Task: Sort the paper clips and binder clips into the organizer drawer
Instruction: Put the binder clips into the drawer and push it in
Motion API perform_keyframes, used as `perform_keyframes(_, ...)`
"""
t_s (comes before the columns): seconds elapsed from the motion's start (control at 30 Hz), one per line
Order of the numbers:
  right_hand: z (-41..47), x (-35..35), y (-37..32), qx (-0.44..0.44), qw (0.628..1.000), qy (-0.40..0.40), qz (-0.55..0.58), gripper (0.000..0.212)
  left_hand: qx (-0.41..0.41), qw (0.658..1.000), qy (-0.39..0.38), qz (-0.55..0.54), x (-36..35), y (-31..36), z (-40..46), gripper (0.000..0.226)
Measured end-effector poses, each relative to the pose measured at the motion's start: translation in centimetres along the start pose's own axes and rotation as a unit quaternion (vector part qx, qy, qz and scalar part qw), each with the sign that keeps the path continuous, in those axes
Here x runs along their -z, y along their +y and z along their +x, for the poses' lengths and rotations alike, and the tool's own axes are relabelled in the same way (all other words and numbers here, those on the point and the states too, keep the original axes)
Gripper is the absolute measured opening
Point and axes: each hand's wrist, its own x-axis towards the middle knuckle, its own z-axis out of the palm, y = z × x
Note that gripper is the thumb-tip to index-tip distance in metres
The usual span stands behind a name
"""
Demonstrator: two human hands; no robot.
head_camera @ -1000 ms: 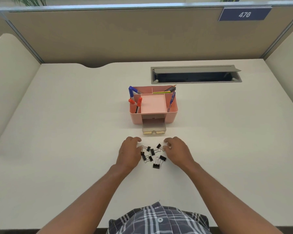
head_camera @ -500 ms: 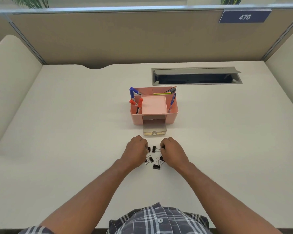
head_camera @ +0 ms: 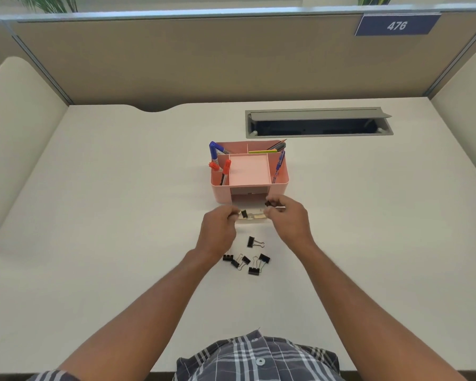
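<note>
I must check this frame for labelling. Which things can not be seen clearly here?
- Drawer contents, head view: both hands cover most of it, and what shows is too small to name.
- Right hand: something dark at its fingertips, blurred, probably a binder clip.
- Left hand: its fingers hide any clip inside.
- Loose binder clips: one sits partly under the left wrist.

Pens (head_camera: 214,155) stand upright; a cable hatch (head_camera: 318,122) sits beyond.
</note>
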Motion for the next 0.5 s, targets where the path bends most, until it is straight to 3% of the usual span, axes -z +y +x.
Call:
perform_keyframes(0.23, 2.0, -1.9, -1.3, 0.007, 0.996, 0.019, -0.091, 0.012, 0.041, 0.999, 0.021, 0.026, -0.4, 1.3, 3.2, 0.014)
perform_keyframes(0.5, 1.7, -2.1, -0.7, 0.026, 0.988, 0.009, -0.151, 0.025, 0.035, 0.999, 0.019, 0.020, -0.4, 0.9, 2.5, 0.016)
